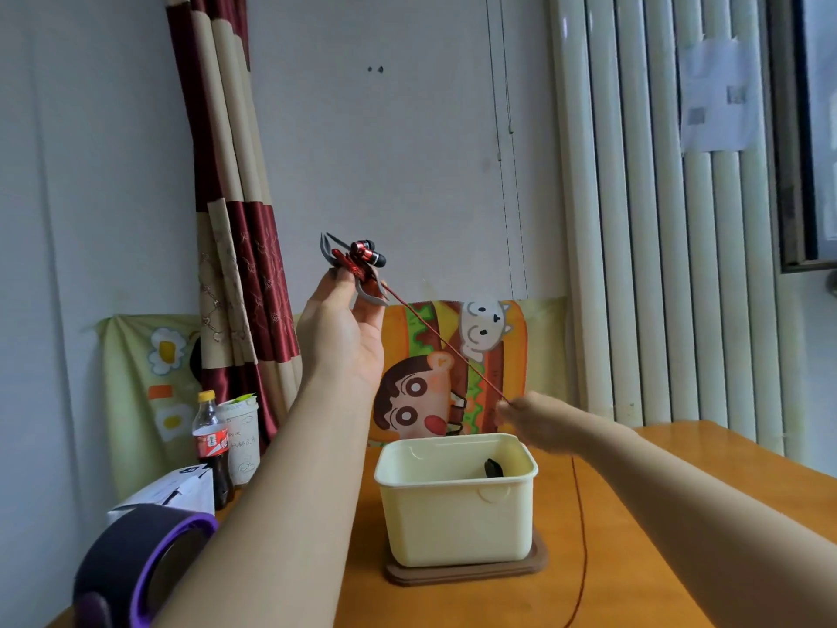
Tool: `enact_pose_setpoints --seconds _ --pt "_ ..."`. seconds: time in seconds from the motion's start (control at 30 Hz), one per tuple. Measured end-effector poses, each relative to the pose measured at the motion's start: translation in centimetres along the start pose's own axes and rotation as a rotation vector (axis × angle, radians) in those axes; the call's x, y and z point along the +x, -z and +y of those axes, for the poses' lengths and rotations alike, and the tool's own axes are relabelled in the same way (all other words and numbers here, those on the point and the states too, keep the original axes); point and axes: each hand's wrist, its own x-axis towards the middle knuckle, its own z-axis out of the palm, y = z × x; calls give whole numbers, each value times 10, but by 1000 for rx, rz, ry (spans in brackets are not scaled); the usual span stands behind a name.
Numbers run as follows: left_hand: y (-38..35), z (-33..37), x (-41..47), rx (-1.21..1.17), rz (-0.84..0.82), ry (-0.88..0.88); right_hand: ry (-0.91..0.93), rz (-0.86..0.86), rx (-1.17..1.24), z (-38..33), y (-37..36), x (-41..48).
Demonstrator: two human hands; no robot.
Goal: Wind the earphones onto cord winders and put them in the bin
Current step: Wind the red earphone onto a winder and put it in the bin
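Note:
My left hand (342, 330) is raised high and pinches a grey cord winder (358, 276) with red earbuds (367, 253) on top of it. A red braided cord (446, 351) runs taut from the winder down to my right hand (536, 423), which pinches it above the bin. The cord's loose end (582, 537) hangs down to the wooden table (634, 514). Below the hands stands a cream plastic bin (457, 505), open, with a dark item (493, 468) inside.
The bin sits on a brown base (466, 571). At the left are a cola bottle (210, 451), a paper cup (242, 439), a white box (170, 491) and a purple-and-black round object (136, 568). A cartoon cloth (435, 369) hangs behind.

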Motion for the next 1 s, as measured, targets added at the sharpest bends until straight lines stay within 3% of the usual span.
enact_pose_setpoints --seconds 0.17,0.33,0.5,0.63,0.77,0.83,0.93,1.0 --pt "-3 5 -7 26 18 -86 -31 -11 -715 21 -6 -5" --pt "-8 12 -8 -22 25 -148 -70 35 -895 30 -2 -8" --pt "-15 -8 -17 80 23 -105 -42 -96 -588 28 -14 -4" --pt "-7 -21 -20 155 -37 -51 17 -290 158 -7 7 -13" --pt "8 -36 -26 193 20 12 207 -123 663 -53 22 -22" --pt "16 -43 -30 227 42 39 224 -26 689 -70 20 -25" --pt "25 -47 -34 254 51 52 285 145 359 -79 10 -32" --pt "33 -48 -36 270 62 48 348 193 279 -79 2 -35"
